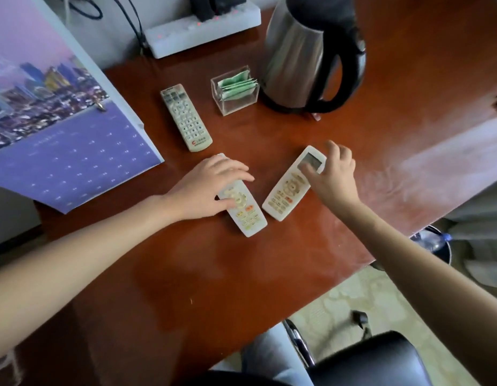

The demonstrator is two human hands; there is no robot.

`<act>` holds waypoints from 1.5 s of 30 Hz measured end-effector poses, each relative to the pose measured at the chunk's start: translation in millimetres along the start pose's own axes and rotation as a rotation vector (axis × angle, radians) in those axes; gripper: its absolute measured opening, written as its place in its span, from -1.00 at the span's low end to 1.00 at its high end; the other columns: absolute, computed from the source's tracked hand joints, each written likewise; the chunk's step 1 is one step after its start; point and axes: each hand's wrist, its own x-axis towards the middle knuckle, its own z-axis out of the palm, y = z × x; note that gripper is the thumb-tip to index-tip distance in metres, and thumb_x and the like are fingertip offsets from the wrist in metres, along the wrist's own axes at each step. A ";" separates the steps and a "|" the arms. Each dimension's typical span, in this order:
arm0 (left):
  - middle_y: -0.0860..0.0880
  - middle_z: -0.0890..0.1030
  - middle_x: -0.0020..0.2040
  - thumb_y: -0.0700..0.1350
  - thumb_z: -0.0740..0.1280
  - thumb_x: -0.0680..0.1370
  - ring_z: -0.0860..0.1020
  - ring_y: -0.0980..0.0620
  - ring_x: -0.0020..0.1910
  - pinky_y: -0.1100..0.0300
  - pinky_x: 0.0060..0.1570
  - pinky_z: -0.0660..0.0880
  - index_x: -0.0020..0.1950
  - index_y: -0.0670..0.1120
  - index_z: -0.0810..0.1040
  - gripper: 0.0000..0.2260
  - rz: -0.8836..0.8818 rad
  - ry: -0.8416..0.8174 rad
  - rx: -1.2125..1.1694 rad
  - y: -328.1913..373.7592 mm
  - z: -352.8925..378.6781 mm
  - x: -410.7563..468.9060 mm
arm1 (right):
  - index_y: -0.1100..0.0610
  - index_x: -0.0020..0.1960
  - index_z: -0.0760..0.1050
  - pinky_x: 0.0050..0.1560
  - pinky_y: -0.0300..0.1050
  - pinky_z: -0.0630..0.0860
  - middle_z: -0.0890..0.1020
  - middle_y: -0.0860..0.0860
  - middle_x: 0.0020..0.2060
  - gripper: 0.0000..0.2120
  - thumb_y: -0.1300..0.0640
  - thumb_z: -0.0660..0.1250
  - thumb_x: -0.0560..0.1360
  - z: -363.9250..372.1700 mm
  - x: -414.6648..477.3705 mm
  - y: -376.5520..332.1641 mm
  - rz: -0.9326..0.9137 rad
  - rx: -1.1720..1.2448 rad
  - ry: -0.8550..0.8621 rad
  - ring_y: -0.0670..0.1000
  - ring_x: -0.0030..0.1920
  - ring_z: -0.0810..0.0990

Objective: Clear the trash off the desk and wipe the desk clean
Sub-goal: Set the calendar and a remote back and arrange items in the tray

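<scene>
- While both of your hands are working near the middle of the desk (241, 288), you are handling two of the three remotes lying on it.
- Your left hand (208, 188) is lying across the left remote (243, 210). Its fingers are draping over the far half and the thumb is pressing at the left edge, in what looks like a loose grip.
- Your right hand (332, 174) is pinching the right remote (286, 196) at its screen end, with the thumb sitting on the screen and the fingers curling round the far edge.
- The third remote (184, 118) is lying untouched farther off, just left of the clear box (241, 103) of green sachets, and the kettle (294, 57) is standing far right of that.
- Trash-clearing is looking largely done. Nothing but a tiny speck is showing on the near desk, and a bottle (428, 238) is sitting in the bin (448, 250) off the right edge.
- You are probably shifting the remotes to free the surface for wiping.
- No cloth is showing, so the next move is calling for you to set both remotes aside together, perhaps beside the third, and then fetch something to wipe with.
</scene>
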 end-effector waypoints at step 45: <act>0.03 0.01 0.53 0.20 0.20 0.50 -0.19 0.09 0.47 0.19 0.38 -0.40 0.53 0.02 0.02 -0.32 0.117 -0.248 0.217 -4.2 20.5 -27.0 | 0.24 0.47 0.00 0.25 0.06 0.34 0.25 0.19 0.34 -0.14 -0.07 0.40 0.41 120.8 60.5 -187.8 -0.360 -0.226 -0.429 0.23 0.33 0.28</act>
